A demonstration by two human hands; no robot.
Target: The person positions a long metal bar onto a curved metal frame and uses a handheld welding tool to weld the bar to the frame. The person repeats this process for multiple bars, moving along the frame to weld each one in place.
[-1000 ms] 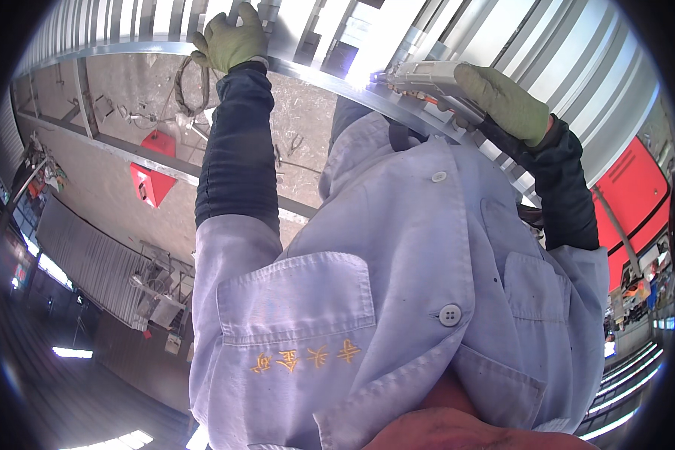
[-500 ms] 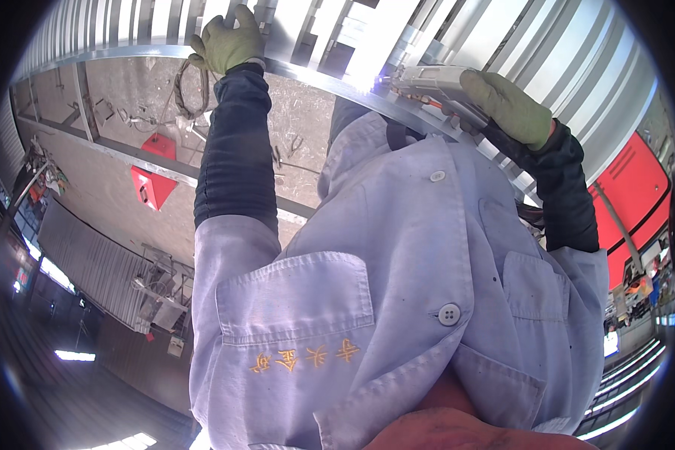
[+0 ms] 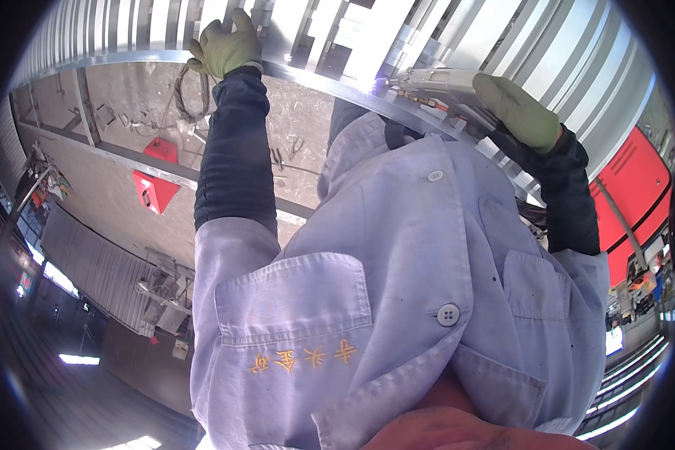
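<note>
My left hand (image 3: 231,46), in a pale green work glove, rests on the rim of a slatted metal panel (image 3: 307,78). Its fingers are apart, and it holds nothing that I can see. My right hand (image 3: 516,112), gloved the same way, is closed round a grey hand-held welding torch (image 3: 439,81); part of the grip is hidden beneath the glove. The torch lies low over the panel and points left. Bluish-white light glows at its tip, beside the panel's near edge. Dark sleeves cover both forearms.
Below the panel on the left, a red box-shaped object (image 3: 156,191) stands by a metal frame rail (image 3: 127,160). A coiled cable (image 3: 191,94) hangs near my left hand. To the right is a large red panel-like surface (image 3: 634,199) with a pole across it.
The glow at the torch tip has grown smaller and dimmer. My right hand and the torch have shifted very slightly right. My left hand stays on the rim.
</note>
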